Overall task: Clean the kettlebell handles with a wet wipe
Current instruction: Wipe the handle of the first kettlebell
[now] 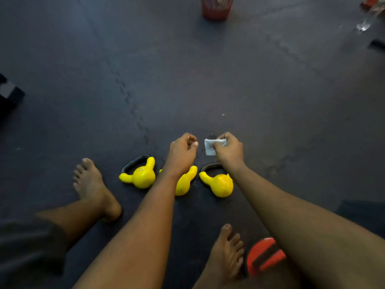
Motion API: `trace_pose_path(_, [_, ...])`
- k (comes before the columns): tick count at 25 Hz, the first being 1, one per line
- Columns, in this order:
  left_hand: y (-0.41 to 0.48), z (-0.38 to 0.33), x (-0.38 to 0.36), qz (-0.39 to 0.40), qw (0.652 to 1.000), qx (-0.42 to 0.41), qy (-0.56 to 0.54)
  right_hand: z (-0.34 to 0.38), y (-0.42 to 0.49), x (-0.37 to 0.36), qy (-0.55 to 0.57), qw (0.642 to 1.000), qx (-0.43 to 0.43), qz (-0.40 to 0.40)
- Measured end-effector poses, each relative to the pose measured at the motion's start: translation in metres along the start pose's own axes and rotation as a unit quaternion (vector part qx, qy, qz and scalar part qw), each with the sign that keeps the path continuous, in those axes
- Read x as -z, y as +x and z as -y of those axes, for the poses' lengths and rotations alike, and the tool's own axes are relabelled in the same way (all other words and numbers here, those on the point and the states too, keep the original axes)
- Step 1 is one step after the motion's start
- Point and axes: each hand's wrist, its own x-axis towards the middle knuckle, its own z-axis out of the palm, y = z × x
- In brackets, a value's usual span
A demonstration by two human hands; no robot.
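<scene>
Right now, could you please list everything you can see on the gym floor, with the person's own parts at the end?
kettlebells: three, yellow with dark handles, in a row on the floor just past the feet; the middle one is partly behind the left forearm.
wet wipe: one, white, pinched in the right hand above the floor.
red weight: one, red with a dark grip, near edge by the right foot.
red container: one, far centre, too blurred to name.
floor mats: dark interlocking tiles.
dark block: one, black, left edge.
clutter: top right corner, unclear.
left hand: closed, holding nothing visible.
right hand: holding the wipe.
feet: two, bare.
</scene>
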Motion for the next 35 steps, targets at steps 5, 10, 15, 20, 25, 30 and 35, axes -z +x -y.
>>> trace_pose_path(5, [0.057, 0.029, -0.02, 0.023, 0.998, 0.051, 0.0, 0.005, 0.066, -0.038, -0.043, 0.998, -0.017, 0.046])
trace_pose_path(10, [0.022, 0.02, -0.018, -0.004, 0.998, 0.057, 0.018, 0.014, 0.041, -0.02, -0.038, 0.995, 0.017, 0.087])
trace_pose_path(15, [0.004, 0.029, -0.057, 0.131, 0.961, 0.043, 0.241, -0.038, 0.003, 0.022, 0.004, 0.999, 0.015, 0.031])
trace_pose_path(20, [0.003, 0.03, -0.093, 0.144, 0.89, 0.024, 0.432, -0.084, -0.009, 0.044, 0.063, 0.995, -0.067, -0.038])
trace_pose_path(25, [0.009, 0.035, -0.1, 0.159, 0.9, 0.082, 0.398, -0.07, 0.001, 0.038, 0.061, 0.997, -0.049, -0.028])
trace_pose_path(30, [0.006, 0.025, -0.085, 0.174, 0.924, 0.076, 0.332, -0.086, -0.004, 0.048, -0.003, 0.997, -0.052, -0.052])
trace_pose_path(35, [-0.024, 0.011, -0.067, 0.193, 0.966, 0.076, 0.157, -0.085, -0.012, 0.068, -0.04, 0.993, -0.1, -0.04])
